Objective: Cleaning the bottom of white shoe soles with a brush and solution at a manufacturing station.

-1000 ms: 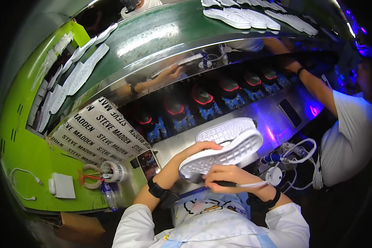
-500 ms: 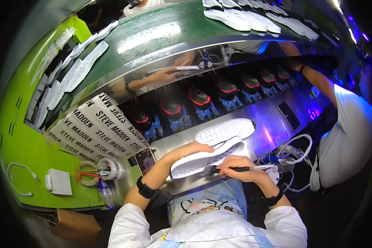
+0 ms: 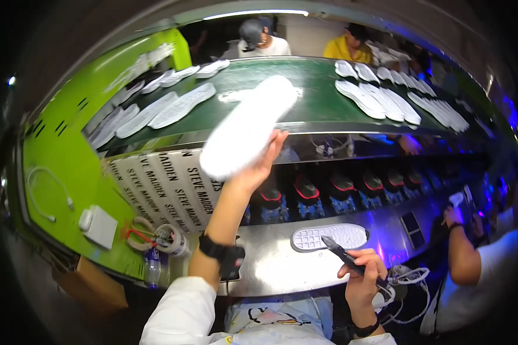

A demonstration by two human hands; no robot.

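Observation:
My left hand is raised and closed on a white shoe sole, held tilted in front of the green conveyor belt. In my right hand, low over the bench, is a slim black brush, its tip pointing up and left. A second white sole with a grid of hollows facing up lies on the metal bench. The brush tip overlaps that sole in the picture; whether they touch I cannot tell.
White soles line the green belt. Several dark red-rimmed fixtures fill the slot beneath. Tape rolls, a bottle and a white box sit left. A phone, white cables and a co-worker's arm are right.
My left hand has lifted the sole up and away from my lap toward the belt. My right hand has moved right and down with the brush, off that sole. The view has tipped upward.

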